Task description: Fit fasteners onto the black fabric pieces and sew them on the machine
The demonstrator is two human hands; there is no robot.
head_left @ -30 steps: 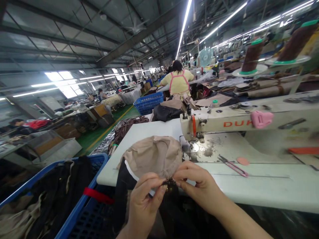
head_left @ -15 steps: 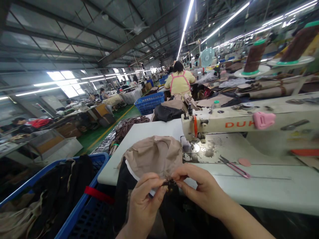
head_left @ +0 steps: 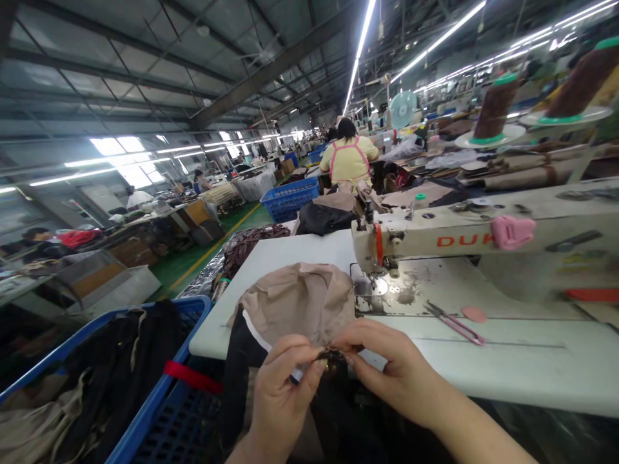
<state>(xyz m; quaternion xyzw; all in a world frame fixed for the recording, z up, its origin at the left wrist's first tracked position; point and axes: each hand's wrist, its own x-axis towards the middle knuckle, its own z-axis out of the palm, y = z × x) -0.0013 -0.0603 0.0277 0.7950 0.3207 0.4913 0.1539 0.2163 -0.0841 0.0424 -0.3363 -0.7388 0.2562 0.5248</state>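
Note:
A beige and black fabric piece [head_left: 294, 299] with a white strip along one side lies over the table's front edge, its black part hanging down. Thumb and fingers of my left hand [head_left: 290, 380] pinch the dark edge of this fabric. My right hand [head_left: 387, 361] pinches the same edge just to the right, fingertips close to the left ones. Between them the dark edge is bunched, and its details are too small to make out. Beyond my hands stands the sewing machine [head_left: 464, 235], its needle area to the right of the beige cloth.
Pink-handled scissors [head_left: 457, 324] and a round pink disc [head_left: 474, 314] rest on the white table [head_left: 507, 367]. At left, a blue basket [head_left: 198, 309] holds dark and beige cloth. Brown thread cones [head_left: 494, 113] stand at upper right. A co-worker [head_left: 349, 158] sits ahead, back turned.
Both hands stay almost in place, pinching the fabric edge. The dark edge between the fingertips looks slightly straighter.

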